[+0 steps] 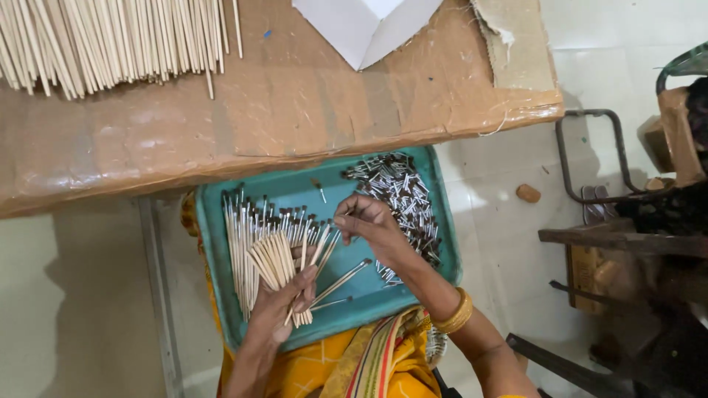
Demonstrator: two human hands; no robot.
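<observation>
Left grip (284,298) — stick bundle (274,259)

Left grip (284,298) clenched, right grip (369,221) pinching.

Tray (214,243) crowded: stick row (243,236) left, metal pieces (402,195) right; bare strip near top middle.

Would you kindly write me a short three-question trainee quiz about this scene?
1. True or false: the left hand holds a fanned bundle of thin sticks.
2. What colour is the tray on the person's lap?
3. The small dark metal pieces lie on the tray's: A) left side B) right side.

Key: 1 true; 2 teal; 3 B. The right hand pinches one small piece, and plain sticks lie on the cardboard-covered table.
</observation>
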